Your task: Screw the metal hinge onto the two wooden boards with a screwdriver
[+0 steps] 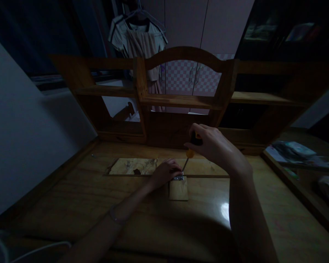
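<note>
My right hand [205,142] is wrapped round the yellow and black handle of a screwdriver [190,153]. Its shaft slants down to the left, with the tip at a small shiny metal hinge [178,178]. My left hand [167,171] lies low over the work, fingers bent together and pressed at the hinge beside the screwdriver tip. The hinge sits where a long wooden board [200,168] meets a small square wooden piece [178,190]. Any screw under the tip is hidden by my left fingers. Bark-like rough patches mark the long board's left part.
The boards lie on a glossy wooden desk [120,197]. A small metal bit [93,156] lies at its far left. A wooden shelf unit [181,100] rises along the back. Plastic-wrapped items [298,149] lie to the right, and a white cable [44,246] at the lower left.
</note>
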### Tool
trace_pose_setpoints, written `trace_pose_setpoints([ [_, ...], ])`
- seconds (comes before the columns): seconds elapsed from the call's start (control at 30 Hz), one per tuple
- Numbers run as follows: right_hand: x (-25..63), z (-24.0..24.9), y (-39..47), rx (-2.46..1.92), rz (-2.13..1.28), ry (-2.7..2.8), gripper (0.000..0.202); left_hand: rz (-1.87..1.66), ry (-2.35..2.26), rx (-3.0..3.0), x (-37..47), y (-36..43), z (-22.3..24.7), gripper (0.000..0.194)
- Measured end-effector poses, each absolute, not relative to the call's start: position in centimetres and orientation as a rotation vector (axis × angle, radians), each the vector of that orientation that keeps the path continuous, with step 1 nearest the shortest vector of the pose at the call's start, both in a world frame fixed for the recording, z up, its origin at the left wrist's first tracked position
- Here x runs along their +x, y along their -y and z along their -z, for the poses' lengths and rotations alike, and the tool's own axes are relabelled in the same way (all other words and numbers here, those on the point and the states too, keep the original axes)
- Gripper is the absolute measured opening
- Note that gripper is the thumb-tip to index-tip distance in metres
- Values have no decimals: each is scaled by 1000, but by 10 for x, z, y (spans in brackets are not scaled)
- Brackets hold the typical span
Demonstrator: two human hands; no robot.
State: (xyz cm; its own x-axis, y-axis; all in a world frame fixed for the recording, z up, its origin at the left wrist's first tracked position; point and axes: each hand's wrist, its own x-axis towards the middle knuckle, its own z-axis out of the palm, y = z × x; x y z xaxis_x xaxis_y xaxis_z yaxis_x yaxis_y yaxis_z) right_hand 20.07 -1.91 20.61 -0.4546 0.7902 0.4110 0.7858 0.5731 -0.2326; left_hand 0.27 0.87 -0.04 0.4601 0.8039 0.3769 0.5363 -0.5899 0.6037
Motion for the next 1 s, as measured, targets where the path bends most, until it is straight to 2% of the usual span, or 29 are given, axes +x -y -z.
trace_pose_setpoints([
  [1.0, 197, -204, 20, -1234, 32, 2341, 19, -902, -1141, 2330, 4, -7, -2, 9],
])
